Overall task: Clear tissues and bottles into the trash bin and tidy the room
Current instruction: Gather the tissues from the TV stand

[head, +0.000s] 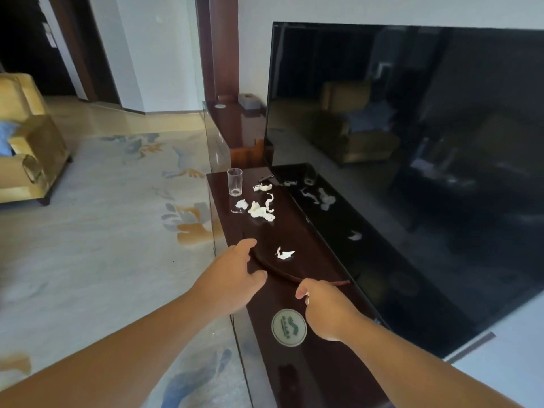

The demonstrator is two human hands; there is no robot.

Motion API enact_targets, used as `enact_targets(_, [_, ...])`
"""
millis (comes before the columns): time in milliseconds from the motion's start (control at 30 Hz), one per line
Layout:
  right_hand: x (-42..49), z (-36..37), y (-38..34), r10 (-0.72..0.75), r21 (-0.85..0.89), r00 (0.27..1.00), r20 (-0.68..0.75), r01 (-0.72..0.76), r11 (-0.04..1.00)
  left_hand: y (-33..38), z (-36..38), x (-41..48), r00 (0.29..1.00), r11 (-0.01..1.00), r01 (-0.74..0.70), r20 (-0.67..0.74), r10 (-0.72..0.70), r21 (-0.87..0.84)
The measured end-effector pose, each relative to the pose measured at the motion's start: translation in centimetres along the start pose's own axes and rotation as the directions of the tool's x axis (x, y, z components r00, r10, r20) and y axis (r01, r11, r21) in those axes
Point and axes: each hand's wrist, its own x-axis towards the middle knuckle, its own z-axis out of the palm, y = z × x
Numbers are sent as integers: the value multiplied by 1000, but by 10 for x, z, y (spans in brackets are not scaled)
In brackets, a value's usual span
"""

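Several crumpled white tissue scraps lie on a dark wooden tray (pixel 294 269) on the TV console: a cluster (pixel 259 210) at its far end, one scrap (pixel 262 187) beyond that, and one scrap (pixel 284 254) close to my hands. My left hand (pixel 235 275) holds the tray's near left corner, fingers over the curved rim. My right hand (pixel 326 307) pinches the same near rim further right. No bottle or trash bin is in view.
An empty drinking glass (pixel 235 182) stands at the console's far left edge. A round green-and-white coaster (pixel 289 327) lies near my right wrist. A large black TV (pixel 412 157) fills the right. A yellow armchair (pixel 26 142) stands on the patterned carpet at left. A tissue box (pixel 248 101) sits far back.
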Motion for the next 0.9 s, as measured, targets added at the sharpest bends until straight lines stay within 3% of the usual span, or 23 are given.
enact_targets(400, [56, 8, -75, 127, 56, 969, -212, -117, 992, -61, -66, 63, 984, 990, -141, 112, 137, 27])
enact_targets(900, [148, 0, -40, 231, 82, 952, -202, -219, 972, -88, -59, 154, 978, 993, -99, 189, 84, 69])
